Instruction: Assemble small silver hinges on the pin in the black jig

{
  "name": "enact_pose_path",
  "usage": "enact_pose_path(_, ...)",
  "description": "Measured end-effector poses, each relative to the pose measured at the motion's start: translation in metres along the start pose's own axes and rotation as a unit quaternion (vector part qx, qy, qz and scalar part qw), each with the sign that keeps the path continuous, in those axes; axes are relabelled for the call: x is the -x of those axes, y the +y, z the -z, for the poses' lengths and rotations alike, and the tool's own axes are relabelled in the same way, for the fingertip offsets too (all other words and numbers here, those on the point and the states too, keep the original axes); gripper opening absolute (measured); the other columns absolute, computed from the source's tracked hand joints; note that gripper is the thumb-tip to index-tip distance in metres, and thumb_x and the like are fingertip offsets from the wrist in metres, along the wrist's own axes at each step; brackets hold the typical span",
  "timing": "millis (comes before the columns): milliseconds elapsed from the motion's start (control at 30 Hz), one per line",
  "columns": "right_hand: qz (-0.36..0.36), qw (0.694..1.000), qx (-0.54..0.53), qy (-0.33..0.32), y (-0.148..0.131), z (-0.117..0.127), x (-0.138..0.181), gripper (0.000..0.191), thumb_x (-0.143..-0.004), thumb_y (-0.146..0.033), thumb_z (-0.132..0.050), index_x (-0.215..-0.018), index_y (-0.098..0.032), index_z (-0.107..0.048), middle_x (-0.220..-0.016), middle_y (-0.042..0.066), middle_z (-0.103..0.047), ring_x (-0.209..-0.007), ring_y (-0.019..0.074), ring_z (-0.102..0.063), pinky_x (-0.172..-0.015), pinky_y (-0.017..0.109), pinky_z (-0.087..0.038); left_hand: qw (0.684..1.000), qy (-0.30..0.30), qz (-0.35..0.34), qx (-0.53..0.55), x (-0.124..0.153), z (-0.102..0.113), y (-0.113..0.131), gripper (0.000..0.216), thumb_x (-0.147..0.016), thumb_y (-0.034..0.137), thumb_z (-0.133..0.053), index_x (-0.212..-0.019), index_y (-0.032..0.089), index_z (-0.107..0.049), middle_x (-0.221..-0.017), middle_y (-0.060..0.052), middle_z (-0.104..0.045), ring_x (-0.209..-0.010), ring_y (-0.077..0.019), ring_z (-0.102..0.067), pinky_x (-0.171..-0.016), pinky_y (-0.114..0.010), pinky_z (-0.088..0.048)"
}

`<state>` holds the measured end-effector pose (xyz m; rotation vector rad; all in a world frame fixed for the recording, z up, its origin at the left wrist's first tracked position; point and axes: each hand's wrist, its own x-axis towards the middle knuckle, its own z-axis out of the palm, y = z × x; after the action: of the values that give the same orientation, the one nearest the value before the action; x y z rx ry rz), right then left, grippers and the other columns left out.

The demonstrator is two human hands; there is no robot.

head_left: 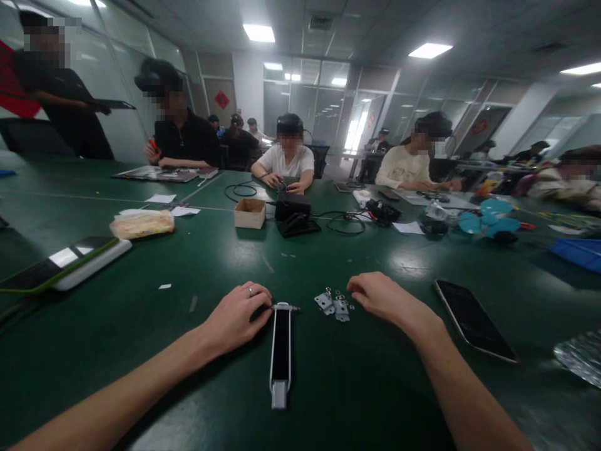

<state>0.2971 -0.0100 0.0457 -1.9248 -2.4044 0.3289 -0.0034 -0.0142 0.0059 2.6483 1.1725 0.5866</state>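
Note:
A long black strip with a silver frame (281, 351) lies lengthwise on the green table (197, 263) in front of me. My left hand (237, 316) rests beside its far end, fingers curled and touching the thin metal pin there. Several small silver metal brackets and screws (334, 305) lie just right of the strip's far end. My right hand (382, 297) sits right of them with its fingers bent down, fingertips at the edge of the small parts. What the fingertips of either hand pinch is hidden.
A dark phone (474, 319) lies to the right, a foil bag (582, 357) at the far right edge. A phone on a white power bank (66, 263) lies left. A small cardboard box (250, 213), black device (293, 216), cables and seated people fill the far side.

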Motion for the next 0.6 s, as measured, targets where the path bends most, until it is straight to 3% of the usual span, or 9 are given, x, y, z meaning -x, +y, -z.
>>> enact_pose_path(200,0.033,0.999,-0.010,0.006,0.000,-0.011,-0.005,0.025,-0.084,-0.015,-0.049,-0.095,-0.021,-0.071,-0.096,0.009,-0.069,-0.085,0.0224,-0.064,-0.071,0.033,-0.046,1.000,0.006,0.003,0.004,0.000,-0.003,-0.001,0.016,-0.088,0.024,-0.048,-0.085,0.017,-0.062,-0.098,-0.008,-0.064,-0.091,-0.0228,-0.057,-0.081,-0.039,-0.049)
enact_pose_path(600,0.078,0.997,-0.022,-0.003,-0.001,-0.018,-0.012,0.027,-0.087,-0.015,-0.050,-0.103,-0.023,-0.070,-0.101,0.008,-0.065,-0.097,0.0223,-0.060,-0.082,0.033,-0.044,0.999,0.005,0.032,0.021,0.001,-0.007,0.002,0.011,-0.089,0.022,-0.050,-0.087,0.017,-0.060,-0.097,-0.007,-0.063,-0.091,-0.0213,-0.056,-0.081,-0.035,-0.048)
